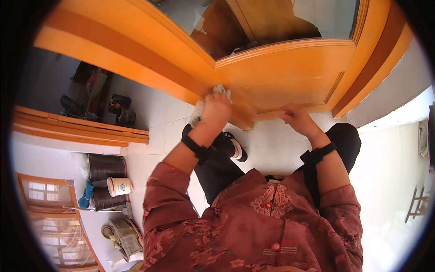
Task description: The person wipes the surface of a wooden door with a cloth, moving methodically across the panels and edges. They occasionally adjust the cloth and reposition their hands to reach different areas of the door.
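Observation:
My left hand (216, 110) is closed round a crumpled whitish cloth (197, 113), pressing it to the left edge of an orange wooden door (290, 81). Part of the cloth sticks out above my fingers and part hangs below the wrist side. Close to the door's lower panel, my right hand (297, 119) has its fingers curled in, apart from the cloth; whether anything is inside them is hidden. A glass pane (272, 22) fills the upper part of the door. Black bands circle both my forearms.
Left of the door, a doorway shows dark shoes (122, 109) on the floor. Lower left stand dark ribbed containers (106, 167), a white paper cup (119, 186) and a blue cloth (86, 196). A grey-white wall (385, 95) curves along the right. My knees are bent near the door.

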A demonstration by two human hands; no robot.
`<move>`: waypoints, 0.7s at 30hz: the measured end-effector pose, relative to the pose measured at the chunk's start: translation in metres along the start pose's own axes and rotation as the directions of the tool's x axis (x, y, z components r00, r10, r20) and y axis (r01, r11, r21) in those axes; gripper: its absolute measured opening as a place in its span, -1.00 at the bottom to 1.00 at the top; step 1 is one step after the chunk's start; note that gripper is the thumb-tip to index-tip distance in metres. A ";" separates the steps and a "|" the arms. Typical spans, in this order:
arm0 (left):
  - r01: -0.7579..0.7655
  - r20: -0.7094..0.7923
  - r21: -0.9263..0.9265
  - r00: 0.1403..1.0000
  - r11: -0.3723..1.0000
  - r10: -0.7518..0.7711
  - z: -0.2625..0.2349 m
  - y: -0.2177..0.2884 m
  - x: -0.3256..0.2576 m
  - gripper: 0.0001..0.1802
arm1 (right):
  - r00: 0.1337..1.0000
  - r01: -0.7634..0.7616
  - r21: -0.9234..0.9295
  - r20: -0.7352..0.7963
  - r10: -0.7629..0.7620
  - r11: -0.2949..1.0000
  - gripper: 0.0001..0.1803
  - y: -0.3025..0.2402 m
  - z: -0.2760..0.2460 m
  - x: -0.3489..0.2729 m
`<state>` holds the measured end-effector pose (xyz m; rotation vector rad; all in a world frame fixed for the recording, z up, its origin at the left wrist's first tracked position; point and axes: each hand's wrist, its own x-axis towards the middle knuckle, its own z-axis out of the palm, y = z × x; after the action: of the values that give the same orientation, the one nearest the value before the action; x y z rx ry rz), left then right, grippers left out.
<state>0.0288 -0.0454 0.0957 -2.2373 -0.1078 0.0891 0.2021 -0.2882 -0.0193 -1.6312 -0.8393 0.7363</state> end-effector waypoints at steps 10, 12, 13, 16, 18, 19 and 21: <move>-0.071 0.214 -0.371 0.964 0.926 0.159 0.101 0.114 0.022 -0.75 | 0.996 -0.080 -0.143 0.033 0.086 0.986 -0.68 -0.023 -0.002 0.009; -0.062 0.150 -0.472 0.977 0.880 0.149 0.094 0.108 0.020 -0.71 | 0.996 -0.067 -0.201 0.044 0.077 0.977 -0.68 -0.021 0.002 0.011; -0.048 0.165 -0.514 0.974 0.856 0.154 0.086 0.094 0.018 -0.67 | 0.998 -0.045 -0.229 0.040 0.056 0.972 -0.68 -0.021 0.004 0.011; -0.024 0.018 -0.551 0.999 0.834 0.041 0.032 0.036 0.001 -0.51 | 0.999 0.031 -0.251 0.049 -0.019 0.967 -0.66 -0.023 0.010 0.014; 0.007 -0.214 -0.618 0.961 0.786 -0.176 -0.018 -0.017 -0.004 -0.44 | 0.998 0.025 -0.243 0.054 -0.012 0.970 -0.65 -0.023 0.011 0.014; -0.001 -0.322 -0.655 0.905 0.755 -0.278 -0.045 -0.042 -0.009 -0.40 | 0.998 -0.003 -0.234 0.060 0.018 0.972 -0.66 -0.021 0.012 0.012; -0.012 -0.503 -0.645 0.760 0.764 -0.413 -0.093 -0.103 -0.014 -0.26 | 0.997 -0.030 -0.242 0.067 0.047 0.970 -0.66 -0.015 0.011 0.010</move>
<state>0.0192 -0.0555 0.2343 -2.7596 -0.0284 -0.9591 0.1966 -0.2719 -0.0077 -1.8499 -0.9824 0.7472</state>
